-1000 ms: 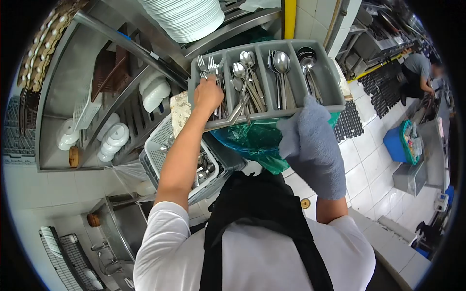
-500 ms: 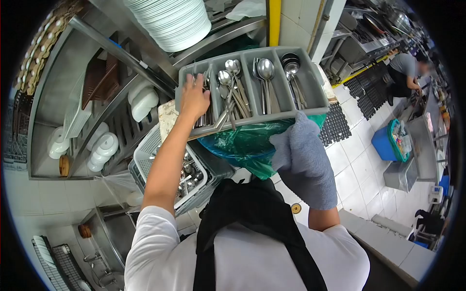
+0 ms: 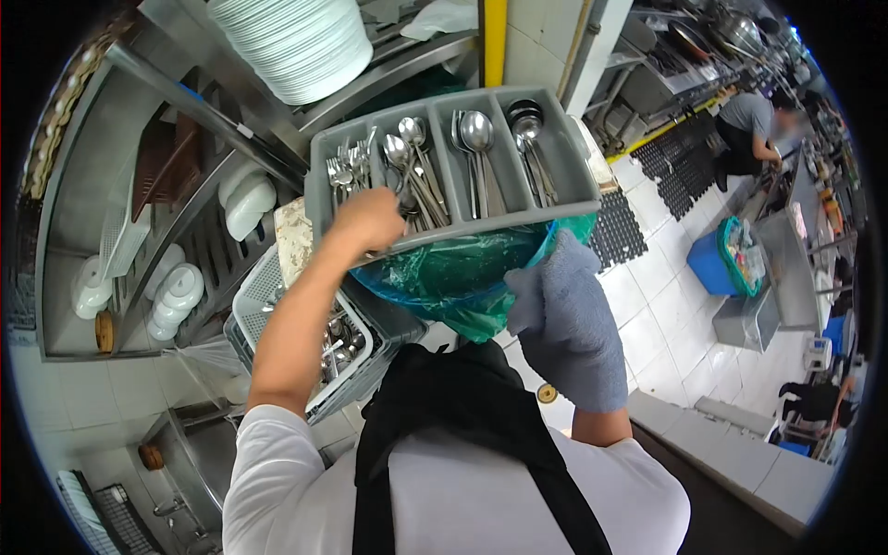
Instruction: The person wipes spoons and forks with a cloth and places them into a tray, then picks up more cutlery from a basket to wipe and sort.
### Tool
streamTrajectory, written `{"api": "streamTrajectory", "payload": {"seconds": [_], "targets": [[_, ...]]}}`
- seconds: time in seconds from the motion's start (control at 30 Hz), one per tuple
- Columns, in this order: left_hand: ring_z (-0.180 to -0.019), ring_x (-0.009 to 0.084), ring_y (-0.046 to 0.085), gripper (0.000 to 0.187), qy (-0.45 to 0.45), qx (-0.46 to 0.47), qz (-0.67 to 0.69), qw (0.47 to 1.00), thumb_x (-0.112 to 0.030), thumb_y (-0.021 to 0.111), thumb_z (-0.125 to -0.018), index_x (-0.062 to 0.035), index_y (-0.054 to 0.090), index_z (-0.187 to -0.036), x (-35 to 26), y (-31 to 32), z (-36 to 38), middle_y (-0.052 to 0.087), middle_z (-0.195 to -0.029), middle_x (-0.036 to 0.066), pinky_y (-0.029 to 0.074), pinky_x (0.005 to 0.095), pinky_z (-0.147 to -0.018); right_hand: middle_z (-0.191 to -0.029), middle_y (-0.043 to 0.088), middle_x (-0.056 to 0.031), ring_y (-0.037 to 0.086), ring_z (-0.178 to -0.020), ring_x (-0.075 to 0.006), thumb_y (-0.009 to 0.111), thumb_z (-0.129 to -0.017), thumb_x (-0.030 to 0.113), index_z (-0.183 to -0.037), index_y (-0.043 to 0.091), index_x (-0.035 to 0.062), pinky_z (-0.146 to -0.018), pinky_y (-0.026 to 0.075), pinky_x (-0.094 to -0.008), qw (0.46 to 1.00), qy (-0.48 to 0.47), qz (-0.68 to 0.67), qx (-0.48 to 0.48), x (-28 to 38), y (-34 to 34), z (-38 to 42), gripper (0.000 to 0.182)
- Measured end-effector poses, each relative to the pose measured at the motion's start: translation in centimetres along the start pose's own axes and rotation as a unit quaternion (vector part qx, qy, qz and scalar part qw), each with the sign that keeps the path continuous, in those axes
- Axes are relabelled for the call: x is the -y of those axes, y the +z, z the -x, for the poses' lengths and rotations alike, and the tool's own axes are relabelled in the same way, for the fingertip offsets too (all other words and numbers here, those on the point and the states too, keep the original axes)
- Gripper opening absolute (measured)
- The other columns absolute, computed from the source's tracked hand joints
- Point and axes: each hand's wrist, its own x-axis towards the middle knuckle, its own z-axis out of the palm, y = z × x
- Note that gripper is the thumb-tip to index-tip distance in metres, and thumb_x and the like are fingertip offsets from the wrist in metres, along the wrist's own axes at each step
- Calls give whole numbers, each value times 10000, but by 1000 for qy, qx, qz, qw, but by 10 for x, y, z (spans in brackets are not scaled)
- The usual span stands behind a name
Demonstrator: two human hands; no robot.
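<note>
Cutlery fills a grey plastic cutlery tray [image 3: 555, 153] with four long compartments, which sits above a bin lined with a green bag [image 3: 453, 277]; what carries the tray underneath is hidden. Forks [image 3: 347, 171] stand in the leftmost compartment, mixed spoons [image 3: 412, 171] in the next, large spoons [image 3: 476, 148] in the third and ladle-like spoons [image 3: 529, 139] in the rightmost. The left hand [image 3: 370, 220] is bare and curled at the tray's near-left corner, over the fork compartment; its fingers are folded under, so I cannot tell whether they pinch a utensil or just the rim. The right hand [image 3: 564, 314] wears a thick grey glove, hangs half-open just below the tray's near-right edge and holds nothing. Loaded like this, the tray is likely heavy and stiff enough to lift, but the steel pieces lie loose and would slide and clatter toward whichever end dips, so it should be gripped on both short ends or along the near rim and kept level. Single pieces are hard, smooth and probably wet, best taken by the handles in small bunches. A white basket [image 3: 277, 305] with more cutlery sits lower left, a stack of white plates [image 3: 296, 46] on the shelf above, and white bowls [image 3: 245, 199] on the rack. Another person [image 3: 745, 125] works well apart, far right.
</note>
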Motion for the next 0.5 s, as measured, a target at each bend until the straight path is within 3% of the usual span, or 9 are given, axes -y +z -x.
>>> {"api": "streamTrajectory", "payload": {"seconds": [0.1,0.2,0.23,0.27,0.33,0.43,0.5], "targets": [[-521,235,598,192,56,53,112,991,-163,600,-715,20,608,-773,26,-14,3,590,-549,123,454,385,-543,-913,603,-138,587,-881,-348,658,-703,-44,-1184,483,-78,-956,417,-415,1000,13,1,2,-1,-3,4,513],[-511,240,592,197,54,35,129,990,-152,591,-711,22,613,-801,21,-33,29,589,-547,127,454,378,-539,-923,604,-135,590,-881,-345,659,-698,-46,-1196,473,-79,-953,420,-412,1000,26,2,6,-3,-5,6,533],[-622,301,640,204,38,1,92,995,-154,573,-719,23,621,-809,19,-33,34,631,-645,184,482,416,-615,-927,605,-134,590,-881,-344,659,-696,-46,-1200,469,-79,-952,420,-410,1000,28,2,7,-4,-5,6,540],[-622,301,640,204,36,1,94,995,-154,573,-719,23,621,-809,19,-30,36,631,-645,184,482,416,-615,-930,606,-134,591,-882,-343,660,-695,-47,-1205,466,-79,-952,421,-409,1000,29,-1,9,-3,-5,6,547],[-788,374,653,219,52,-106,11,993,-158,555,-731,20,636,-829,17,-21,37,654,-792,246,495,472,-730,-937,607,-132,593,-882,-342,661,-691,-49,-1213,459,-79,-950,423,-407,1000,28,-4,12,-2,-4,3,560],[-906,423,625,236,-3,-111,51,992,-173,557,-743,13,643,-860,4,-5,22,651,-893,271,482,516,-815,-947,609,-129,595,-882,-339,662,-686,-51,-1225,448,-79,-947,425,-403,999,24,-9,20,0,-1,-3,580],[-891,427,631,248,-9,-128,56,990,-196,581,-765,15,635,-883,-13,7,0,657,-888,260,494,511,-807,-954,610,-128,597,-883,-337,663,-683,-52,-1233,441,-79,-946,426,-400,999,17,-20,25,3,3,-7,594]]}}
